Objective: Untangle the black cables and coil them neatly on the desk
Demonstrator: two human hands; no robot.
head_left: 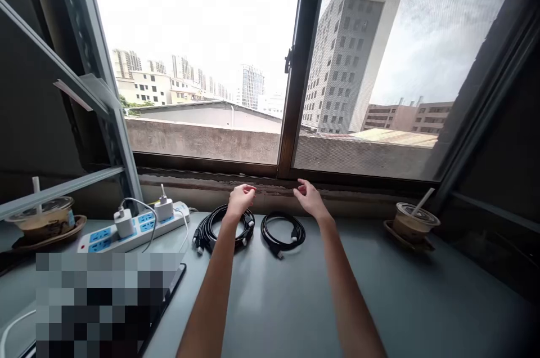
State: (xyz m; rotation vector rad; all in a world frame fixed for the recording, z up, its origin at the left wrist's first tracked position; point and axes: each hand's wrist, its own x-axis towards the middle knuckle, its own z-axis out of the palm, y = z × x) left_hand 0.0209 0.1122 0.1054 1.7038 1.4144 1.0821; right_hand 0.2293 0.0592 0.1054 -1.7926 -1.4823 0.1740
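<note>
Black and looped, a thick cable bundle [206, 226] lies on the tabletop [270, 301], partly hidden behind our left forearm [217, 290], with a slimmer cable ring [272, 244] just to its right. Our left hand [241, 198] hangs over the bundle's far side, fingers curled in; we cannot tell whether they pinch anything. Our right hand [310, 199], beyond the ring and to its right, has its fingers spread, gripping nothing we can see. We judge that the bundle's loose plugs [199, 250] could hook neighbouring loops and knot if one strand were pulled alone. The white cord [187, 229] nearby could snag too. Swinging our right arm [348, 279] wide could tip the drink cup [415, 223].
</note>
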